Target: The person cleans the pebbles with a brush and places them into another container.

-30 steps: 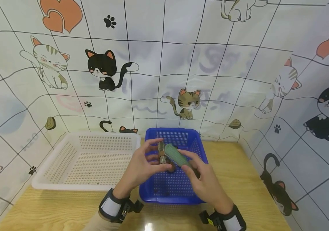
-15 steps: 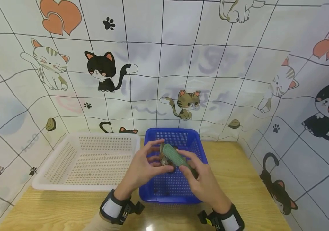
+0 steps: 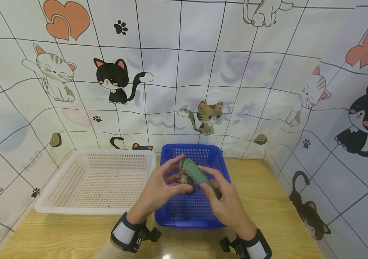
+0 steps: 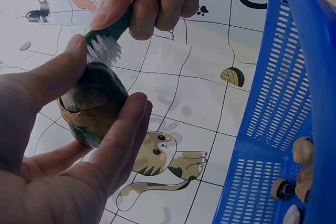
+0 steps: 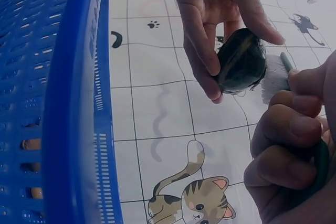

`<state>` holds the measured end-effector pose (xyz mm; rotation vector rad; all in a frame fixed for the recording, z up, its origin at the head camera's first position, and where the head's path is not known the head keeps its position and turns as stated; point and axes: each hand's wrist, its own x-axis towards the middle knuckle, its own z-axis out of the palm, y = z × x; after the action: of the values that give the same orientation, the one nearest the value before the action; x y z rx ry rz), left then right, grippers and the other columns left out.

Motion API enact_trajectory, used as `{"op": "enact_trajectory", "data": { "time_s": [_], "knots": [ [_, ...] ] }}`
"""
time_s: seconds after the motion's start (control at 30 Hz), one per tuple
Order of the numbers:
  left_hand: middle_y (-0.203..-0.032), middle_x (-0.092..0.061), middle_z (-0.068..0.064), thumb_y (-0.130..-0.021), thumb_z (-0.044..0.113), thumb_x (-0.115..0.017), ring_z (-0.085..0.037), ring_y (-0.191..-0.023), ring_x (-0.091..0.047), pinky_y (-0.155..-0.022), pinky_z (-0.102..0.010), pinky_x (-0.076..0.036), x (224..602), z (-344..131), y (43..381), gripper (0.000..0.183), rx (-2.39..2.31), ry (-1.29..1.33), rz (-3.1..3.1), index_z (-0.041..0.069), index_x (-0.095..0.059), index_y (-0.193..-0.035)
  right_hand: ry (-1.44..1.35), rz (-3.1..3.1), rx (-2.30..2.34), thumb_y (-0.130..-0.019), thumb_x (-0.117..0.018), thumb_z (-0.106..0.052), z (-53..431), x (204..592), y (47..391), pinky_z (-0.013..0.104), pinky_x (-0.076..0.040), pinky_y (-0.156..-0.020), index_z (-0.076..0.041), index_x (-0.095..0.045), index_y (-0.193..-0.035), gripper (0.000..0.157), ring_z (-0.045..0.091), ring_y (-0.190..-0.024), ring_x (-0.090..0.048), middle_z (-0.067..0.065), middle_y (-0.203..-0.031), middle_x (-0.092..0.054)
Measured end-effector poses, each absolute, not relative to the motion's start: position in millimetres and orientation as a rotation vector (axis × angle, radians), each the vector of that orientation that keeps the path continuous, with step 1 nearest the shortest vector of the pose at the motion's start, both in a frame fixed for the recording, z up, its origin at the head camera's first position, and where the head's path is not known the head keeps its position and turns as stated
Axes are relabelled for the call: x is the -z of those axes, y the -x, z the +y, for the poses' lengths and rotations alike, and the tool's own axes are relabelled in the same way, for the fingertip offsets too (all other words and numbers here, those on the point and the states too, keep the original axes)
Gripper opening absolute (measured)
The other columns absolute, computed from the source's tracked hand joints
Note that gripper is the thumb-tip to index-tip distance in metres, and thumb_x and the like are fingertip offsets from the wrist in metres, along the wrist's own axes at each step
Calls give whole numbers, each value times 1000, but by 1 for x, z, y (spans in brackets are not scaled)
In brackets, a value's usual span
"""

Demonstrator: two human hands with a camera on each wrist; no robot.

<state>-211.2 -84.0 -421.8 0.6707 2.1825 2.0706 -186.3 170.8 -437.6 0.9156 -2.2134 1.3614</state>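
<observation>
The left hand (image 3: 159, 189) pinches a dark rounded object (image 4: 97, 103) with a brown band round it, thumb on 1 side and fingers curved along the other. Facing it, the right hand (image 3: 225, 198) has its fingers curled tightly round a green brush (image 3: 197, 174), thumb pressed along its back. The brush's white bristles (image 4: 105, 49) point past the right thumb at the object's edge, so close that I cannot tell whether they touch. Below the fingers of these 2 hands sits a blue basket (image 3: 200, 214) with brown, dark and pale small pieces (image 4: 303, 150) inside. Beyond the left hand's outer side, a white basket (image 3: 113, 185) stands on the wooden table (image 3: 252, 187). Farther out past the fingertips hangs a cat-patterned sheet (image 3: 161, 100), and 1 strap (image 3: 127, 232) circles the left wrist.
</observation>
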Motion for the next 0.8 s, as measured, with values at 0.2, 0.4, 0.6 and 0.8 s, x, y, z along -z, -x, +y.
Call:
{"op": "enact_trajectory", "data": {
  "time_s": [0.2, 0.4, 0.6, 0.8],
  "knots": [
    [-164, -69, -19, -92, 25, -103, -43, -141, -77, -107, -38, -72, 422, -85, 212, 95, -2080, -636, 2199, 27, -55, -174, -893, -2227, -1351, -114, -69, 2, 172, 437, 185, 12, -33, -47, -14, -63, -162, 51, -9, -57, -39, -11, -73, -59],
    [-162, -70, -19, -93, 24, -103, -37, -134, -81, -104, -37, -72, 425, -84, 212, 91, -2041, -664, 2186, 28, -57, -172, -897, -2206, -1309, -112, -71, 3, 170, 435, 184, 11, -33, -47, -12, -65, -161, 51, -13, -56, -38, -12, -72, -59],
    [-161, -71, -18, -92, 19, -103, -38, -135, -80, -106, -39, -72, 424, -84, 213, 91, -2082, -659, 2167, 28, -59, -170, -873, -2169, -1371, -112, -70, 4, 169, 435, 187, 11, -31, -43, -9, -67, -159, 48, -14, -54, -34, -11, -63, -52],
    [-158, -73, -18, -89, 22, -105, -39, -135, -81, -107, -40, -72, 426, -84, 215, 92, -2138, -590, 2149, 32, -61, -168, -861, -2169, -1442, -114, -68, 4, 170, 434, 185, 9, -30, -42, -9, -67, -159, 47, -16, -53, -33, -8, -61, -50]
  ]
}}
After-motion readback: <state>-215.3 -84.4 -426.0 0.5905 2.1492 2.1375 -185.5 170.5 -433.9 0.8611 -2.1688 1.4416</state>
